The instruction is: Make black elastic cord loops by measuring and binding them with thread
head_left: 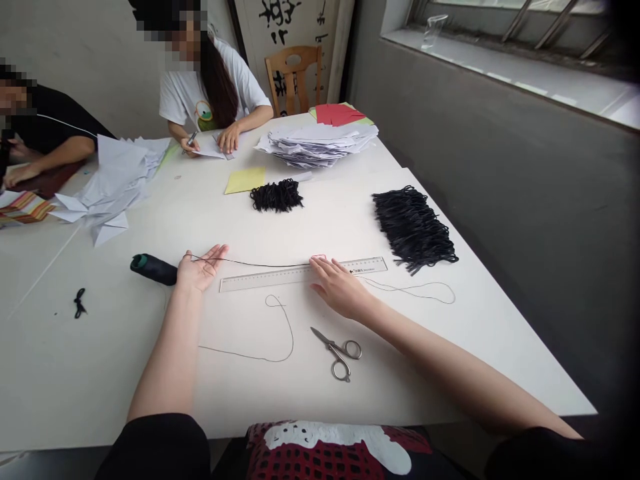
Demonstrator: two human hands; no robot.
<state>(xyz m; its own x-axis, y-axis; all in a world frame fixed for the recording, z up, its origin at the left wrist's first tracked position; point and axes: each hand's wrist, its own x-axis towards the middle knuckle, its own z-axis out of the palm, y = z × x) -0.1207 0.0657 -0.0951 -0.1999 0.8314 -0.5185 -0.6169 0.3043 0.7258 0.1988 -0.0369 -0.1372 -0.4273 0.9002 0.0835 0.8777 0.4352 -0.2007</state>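
My left hand lies palm up with its fingers spread, and a dark thread runs across it towards my right hand. Palm down, my right hand rests on the thread and the clear ruler, its fingers stretched out. A black thread spool lies just left of my left hand. Loose thread curls on the table below the ruler, and another loop extends right of my right hand. Silver scissors lie slightly open nearer to me.
Black looped cords form a small bundle and a larger pile on the white table. A paper stack, yellow paper and folded papers lie farther back. Two people sit across; one holds a pen.
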